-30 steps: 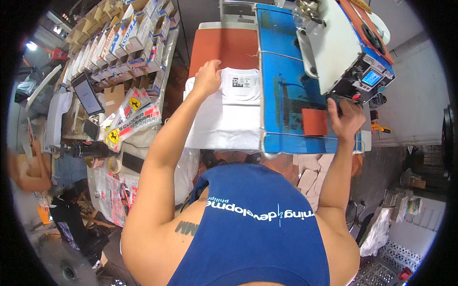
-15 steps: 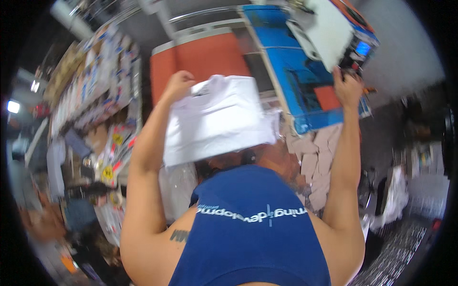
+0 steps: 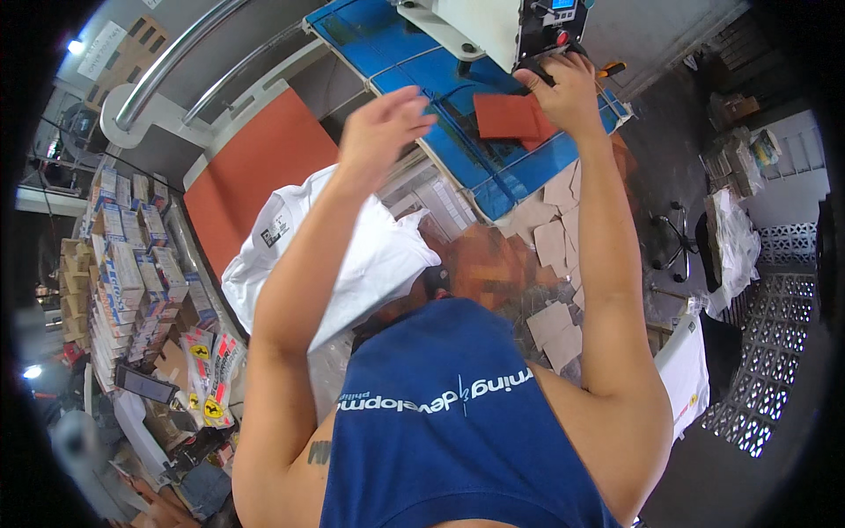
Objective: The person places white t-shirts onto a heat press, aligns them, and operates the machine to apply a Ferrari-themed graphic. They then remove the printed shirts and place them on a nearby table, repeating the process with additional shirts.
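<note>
My left hand (image 3: 380, 123) is raised in front of the blue press bed (image 3: 387, 48), fingers apart and empty. Under its forearm a white t-shirt (image 3: 290, 251) with a small neck label lies crumpled, hanging off the near edge of the orange platen (image 3: 255, 167). Whether the shirt rests on my arm I cannot tell. My right hand (image 3: 562, 88) is closed around the black handle on the white press head (image 3: 493, 26). A red pad (image 3: 503, 114) lies on the blue bed just left of that hand.
Shelves of stacked small boxes (image 3: 123, 264) fill the left side, with sticker sheets (image 3: 207, 378) below them. Cardboard pieces (image 3: 554, 251) lie on the floor under the press. A stool base (image 3: 676, 242) and white bagged bundles (image 3: 731, 238) stand at the right.
The white shirt has come off the orange platen, lifted by my left hand, which now is open above it. My right hand stays on the press handle. The view has tilted.
</note>
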Demonstrator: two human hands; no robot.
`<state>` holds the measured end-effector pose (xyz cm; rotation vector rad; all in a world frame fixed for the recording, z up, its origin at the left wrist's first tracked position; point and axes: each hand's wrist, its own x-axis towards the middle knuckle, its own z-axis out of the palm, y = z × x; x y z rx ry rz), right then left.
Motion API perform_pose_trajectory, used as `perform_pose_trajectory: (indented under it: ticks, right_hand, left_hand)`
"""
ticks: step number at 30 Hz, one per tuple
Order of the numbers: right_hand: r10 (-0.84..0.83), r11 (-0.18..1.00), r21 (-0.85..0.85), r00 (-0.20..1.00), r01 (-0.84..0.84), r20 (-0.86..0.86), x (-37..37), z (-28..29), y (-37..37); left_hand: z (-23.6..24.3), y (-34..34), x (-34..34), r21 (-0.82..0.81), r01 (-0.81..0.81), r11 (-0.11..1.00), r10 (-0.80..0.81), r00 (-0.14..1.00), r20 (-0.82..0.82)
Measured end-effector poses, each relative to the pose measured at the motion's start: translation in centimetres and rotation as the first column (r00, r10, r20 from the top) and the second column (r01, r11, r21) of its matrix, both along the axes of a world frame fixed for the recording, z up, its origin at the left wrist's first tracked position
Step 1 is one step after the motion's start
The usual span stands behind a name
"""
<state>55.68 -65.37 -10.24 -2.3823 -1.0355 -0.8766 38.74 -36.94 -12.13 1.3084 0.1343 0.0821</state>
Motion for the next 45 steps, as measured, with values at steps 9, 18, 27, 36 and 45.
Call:
perform_pose_trajectory:
  ticks: [9,18,27,36,45]
  right_hand:
    - [-0.254,0.961,0.167,0.937,0.218,0.238,-3.3,0.0,4.4]
    - [0.239,0.889,-0.237,0.838,-0.392,-0.49,-17.9,-14.1,33.6]
    - [0.158,0.923,-0.233,0.855,-0.306,-0.495,-14.5,-15.2,32.4]
    - [0.411,0.853,0.224,0.34,-0.472,-0.846,-15.1,-5.0,23.1]
    - [0.497,0.812,0.097,0.595,-0.575,-0.631,-15.8,4.1,18.4]
  left_hand:
    - [-7.1,25.6,-27.1,0.888,-0.144,0.436,0.576,0.803,-0.153]
    - [-13.3,27.0,-26.7,0.928,-0.146,0.343,0.476,0.878,-0.038]
    - [-14.2,27.6,-28.8,0.981,-0.151,-0.123,0.65,0.734,0.194]
    - [-3.4,26.2,-37.7,0.653,-0.445,0.613,0.525,0.847,0.085]
    - [4.4,23.3,-42.7,0.671,-0.572,0.471,0.495,0.801,0.336]
